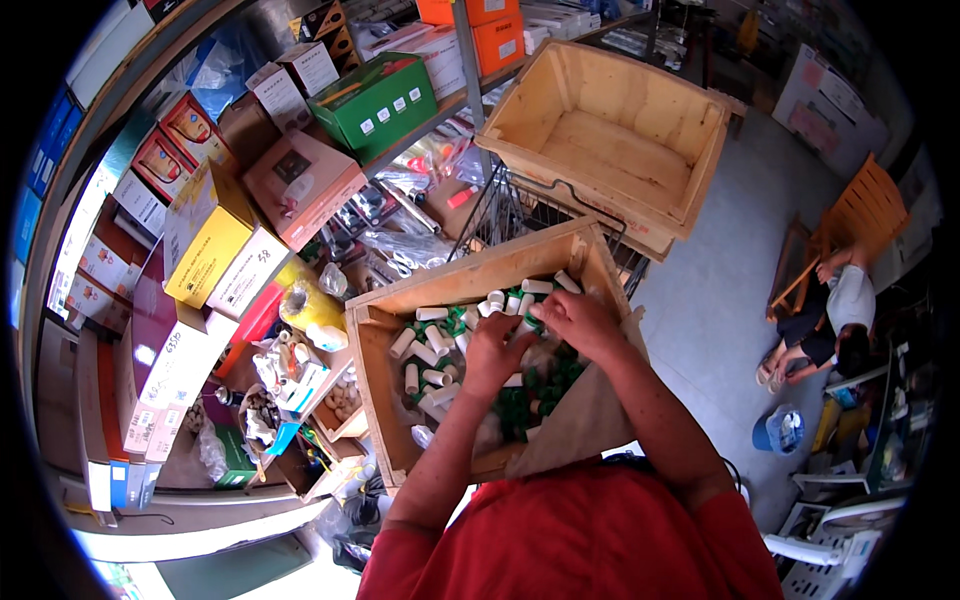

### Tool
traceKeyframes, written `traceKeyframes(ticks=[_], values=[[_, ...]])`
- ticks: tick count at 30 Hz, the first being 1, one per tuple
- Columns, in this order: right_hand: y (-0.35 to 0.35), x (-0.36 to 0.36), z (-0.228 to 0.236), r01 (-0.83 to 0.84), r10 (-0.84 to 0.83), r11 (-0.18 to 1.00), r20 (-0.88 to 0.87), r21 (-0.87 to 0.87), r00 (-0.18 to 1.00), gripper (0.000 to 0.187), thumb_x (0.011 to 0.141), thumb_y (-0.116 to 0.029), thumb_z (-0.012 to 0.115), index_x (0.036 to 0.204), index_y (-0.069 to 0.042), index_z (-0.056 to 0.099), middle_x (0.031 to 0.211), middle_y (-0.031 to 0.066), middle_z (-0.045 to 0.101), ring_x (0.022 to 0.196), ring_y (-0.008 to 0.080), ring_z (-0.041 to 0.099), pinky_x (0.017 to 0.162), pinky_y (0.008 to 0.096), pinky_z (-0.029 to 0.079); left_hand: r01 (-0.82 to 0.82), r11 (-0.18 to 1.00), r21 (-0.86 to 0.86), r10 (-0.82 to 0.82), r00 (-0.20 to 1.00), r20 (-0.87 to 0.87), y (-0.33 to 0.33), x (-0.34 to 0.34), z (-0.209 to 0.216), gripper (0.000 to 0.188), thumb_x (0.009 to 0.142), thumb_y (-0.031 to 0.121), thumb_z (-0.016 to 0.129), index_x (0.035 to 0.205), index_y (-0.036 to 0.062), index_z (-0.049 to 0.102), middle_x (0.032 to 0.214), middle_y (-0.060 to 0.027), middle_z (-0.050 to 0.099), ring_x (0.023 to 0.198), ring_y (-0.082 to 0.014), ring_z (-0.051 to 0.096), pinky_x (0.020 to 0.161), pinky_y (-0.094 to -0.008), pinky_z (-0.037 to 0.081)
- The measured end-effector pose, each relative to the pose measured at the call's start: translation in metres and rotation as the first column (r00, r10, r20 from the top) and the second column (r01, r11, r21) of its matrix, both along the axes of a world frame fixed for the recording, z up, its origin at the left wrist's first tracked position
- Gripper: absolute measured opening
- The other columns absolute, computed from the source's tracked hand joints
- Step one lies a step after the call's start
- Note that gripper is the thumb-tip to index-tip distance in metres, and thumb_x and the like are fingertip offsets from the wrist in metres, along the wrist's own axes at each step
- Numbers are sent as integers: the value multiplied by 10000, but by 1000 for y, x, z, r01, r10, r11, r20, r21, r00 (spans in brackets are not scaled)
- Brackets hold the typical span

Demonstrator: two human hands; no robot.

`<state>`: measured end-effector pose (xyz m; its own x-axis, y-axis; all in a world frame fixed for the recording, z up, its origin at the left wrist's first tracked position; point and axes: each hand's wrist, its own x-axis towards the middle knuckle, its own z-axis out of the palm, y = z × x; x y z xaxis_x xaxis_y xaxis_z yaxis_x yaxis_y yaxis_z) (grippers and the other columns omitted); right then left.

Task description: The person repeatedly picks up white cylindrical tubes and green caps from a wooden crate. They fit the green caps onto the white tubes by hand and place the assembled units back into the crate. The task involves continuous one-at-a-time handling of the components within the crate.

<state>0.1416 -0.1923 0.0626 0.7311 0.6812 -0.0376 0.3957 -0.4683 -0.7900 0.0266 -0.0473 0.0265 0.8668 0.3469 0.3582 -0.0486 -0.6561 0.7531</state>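
Note:
A wooden box [365,400] stands in front of my body, holding many short white plastic tubes [434,338] and green plastic pieces [513,412]. Over its middle, my left hand [494,352] has its fingers closed near a short white tube [526,325]. Just to the right, the fingers of my right hand [578,318] are bent in a pinch, close to the same tube. The two hands almost meet. Small parts at the fingertips are partly covered, and what my right hand pinches is not clear. A beige cloth-like sheet [580,432] covers the box's near right corner.
An empty yellowish tub [610,150] sits beyond the box, over a black wire basket [495,205]. Shelves at left carry cartons, among them a green box [375,105] and a yellow carton [208,235]. Another person [845,300] is at far right, near a blue bucket [778,430].

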Motion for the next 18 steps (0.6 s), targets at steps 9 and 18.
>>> traceKeyframes(ticks=[9,18], values=[[-1,1,-12,-132,127,952,34,276,991,229,849,-186,673,1023,-39,644,876,124,650,784,253,655,722,345,510,25,981,-193,-33,999,-40,3,2,-8,287,705,134,780,938,6,669,791,-136,612,729,-304,589,664,-381,472],[-1,1,-10,-96,106,981,-53,170,993,235,825,-221,697,938,-22,645,855,138,661,791,261,662,705,354,508,5,998,70,-7,1000,22,0,1,1,271,693,80,788,918,-4,662,770,-116,608,717,-263,594,644,-347,472]])
